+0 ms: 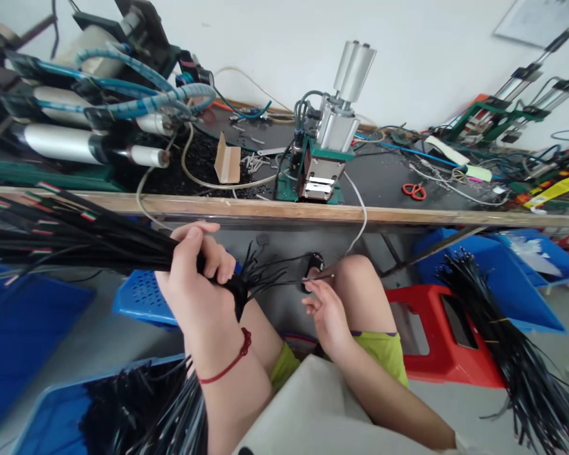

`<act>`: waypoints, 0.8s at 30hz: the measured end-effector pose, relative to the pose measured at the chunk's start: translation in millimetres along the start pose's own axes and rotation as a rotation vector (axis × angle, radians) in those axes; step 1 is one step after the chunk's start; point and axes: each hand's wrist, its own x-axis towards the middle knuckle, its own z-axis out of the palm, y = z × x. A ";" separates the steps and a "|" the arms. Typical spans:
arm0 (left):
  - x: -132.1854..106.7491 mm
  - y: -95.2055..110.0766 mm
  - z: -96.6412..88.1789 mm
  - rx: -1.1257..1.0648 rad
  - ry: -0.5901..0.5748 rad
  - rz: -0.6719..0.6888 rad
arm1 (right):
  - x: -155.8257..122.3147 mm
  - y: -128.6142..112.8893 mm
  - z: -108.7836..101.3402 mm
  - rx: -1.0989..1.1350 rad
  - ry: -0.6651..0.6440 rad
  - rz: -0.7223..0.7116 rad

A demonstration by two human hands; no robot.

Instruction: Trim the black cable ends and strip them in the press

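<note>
My left hand [196,262] is wrapped round a thick bundle of black cables [104,237] at the left, above the floor and just in front of the bench edge. Red, white and green wire ends show at the bundle's far left, and loose thin ends fan out to the right of my fist. My right hand [327,309] is over my lap, thumb and forefinger pinched on one thin black cable [289,281] that runs back toward the bundle. The other fingers of that hand are half curled.
A small pneumatic press [325,158] stands at the bench edge [246,205]; a larger machine [85,126] is to its left. Red scissors [414,191] lie on the bench. More cables [507,341] rest across a red stool [450,366], and a blue bin [52,417] holds others.
</note>
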 end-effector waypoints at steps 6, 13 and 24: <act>-8.3 6.6 -0.9 0.018 0.011 0.000 | -16.2 44.5 -4.9 -0.065 -0.123 0.385; -7.8 5.1 -1.7 0.020 0.021 -0.004 | -19.9 54.6 1.6 -0.114 -0.219 0.467; -6.8 1.1 -5.4 0.026 -0.011 -0.009 | -7.0 62.5 -24.0 -0.181 -0.203 0.468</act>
